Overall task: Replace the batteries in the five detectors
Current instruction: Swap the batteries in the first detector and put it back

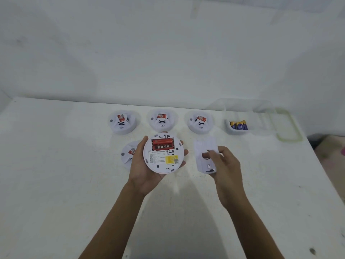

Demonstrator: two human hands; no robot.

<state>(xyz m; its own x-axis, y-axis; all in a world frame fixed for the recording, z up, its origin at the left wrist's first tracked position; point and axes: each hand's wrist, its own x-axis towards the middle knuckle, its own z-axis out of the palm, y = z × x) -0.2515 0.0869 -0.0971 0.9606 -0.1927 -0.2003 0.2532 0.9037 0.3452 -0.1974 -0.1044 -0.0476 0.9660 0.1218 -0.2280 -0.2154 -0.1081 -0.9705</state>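
Detector is flipped base-up in the left grip, fingers curled round its rim, held above the tabletop at centre front. The battery bay is open with 2 red cells side by side. The nearer cell has white Chinese characters, upside down to the camera. Below the bay is a white label with fine print too small to read. Next to it is a yellow sticker with a QR code in its corner.

Right grip pinches a white cover, just right of the detector and not touching it. The cover is motion-blurred, so no detail.

4 more detectors sit dome-up on the tabletop:
- 3 in a back row: left, middle, right
- 1 in front, partly hidden behind the left grip

Each has a red sticker with a round logo on top. The text isn't legible.

Right of the row is a small white tray with purple-and-yellow cells standing in it. They're bunched, so I can't count them. Behind it is a clear box, with a green-rimmed clear lid on its right.

The tabletop is white and scuffed, with dark marks near the right edge. It butts against a plain white wall.
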